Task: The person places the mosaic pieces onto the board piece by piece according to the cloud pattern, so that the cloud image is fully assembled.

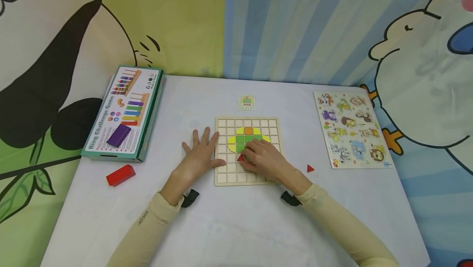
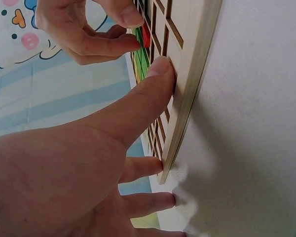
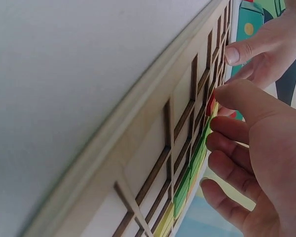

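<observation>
A square wooden grid board (image 1: 221, 180) lies in the middle of the white table. Yellow, orange and green pieces (image 1: 240, 139) fill some of its cells. My left hand (image 1: 199, 156) is spread at the board's left edge, its thumb pressing on the rim area in the left wrist view. My right hand (image 1: 267, 161) is over the board and pinches a small red triangle piece (image 1: 240, 158) between thumb and index finger, just below the green pieces. Another red triangle (image 1: 310, 169) lies on the table right of the board. A small pattern card (image 1: 251, 107) lies behind the board.
At the left are a boxed ring game (image 1: 111, 135) with a purple block (image 1: 118, 135) on top, and a red block (image 1: 120, 175) in front of it. An animal picture board (image 1: 352, 129) lies at the right. A printed curtain (image 1: 295, 24) hangs behind the table.
</observation>
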Available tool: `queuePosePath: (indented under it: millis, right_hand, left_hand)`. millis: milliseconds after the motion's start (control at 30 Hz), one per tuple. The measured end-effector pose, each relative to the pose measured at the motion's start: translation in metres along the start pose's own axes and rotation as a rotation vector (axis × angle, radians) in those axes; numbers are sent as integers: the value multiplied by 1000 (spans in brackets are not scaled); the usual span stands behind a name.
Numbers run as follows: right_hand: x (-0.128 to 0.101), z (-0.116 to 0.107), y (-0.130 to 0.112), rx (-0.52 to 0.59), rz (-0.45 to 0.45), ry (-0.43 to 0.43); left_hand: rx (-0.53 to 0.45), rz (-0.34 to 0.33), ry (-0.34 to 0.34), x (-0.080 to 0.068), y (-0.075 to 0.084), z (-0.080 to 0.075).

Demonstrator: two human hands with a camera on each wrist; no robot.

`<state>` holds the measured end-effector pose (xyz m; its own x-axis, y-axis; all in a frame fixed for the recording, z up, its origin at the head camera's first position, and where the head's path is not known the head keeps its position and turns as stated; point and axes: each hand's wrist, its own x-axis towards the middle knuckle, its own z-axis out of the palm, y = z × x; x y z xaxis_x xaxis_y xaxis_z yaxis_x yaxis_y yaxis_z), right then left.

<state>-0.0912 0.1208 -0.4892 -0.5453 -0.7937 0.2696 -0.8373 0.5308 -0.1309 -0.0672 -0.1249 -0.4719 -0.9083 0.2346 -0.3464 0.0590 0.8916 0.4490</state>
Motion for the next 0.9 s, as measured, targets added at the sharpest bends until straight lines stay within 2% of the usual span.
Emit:
queuePosePath:
  millis: [167, 500, 700, 900]
  right_hand:
    - [-1, 1, -1, 21, 6, -31]
    - [-9, -12, 4, 58, 21, -17]
    - [-33, -26, 19, 49, 93, 0]
    - [-74, -36, 34, 40, 166, 17]
  left_hand:
    - [1, 5, -5, 1, 0, 1]
    - [2, -2, -5, 1, 0, 1]
    - [-26, -5, -5, 1, -1, 0]
    - [-28, -1, 1, 1, -1, 0]
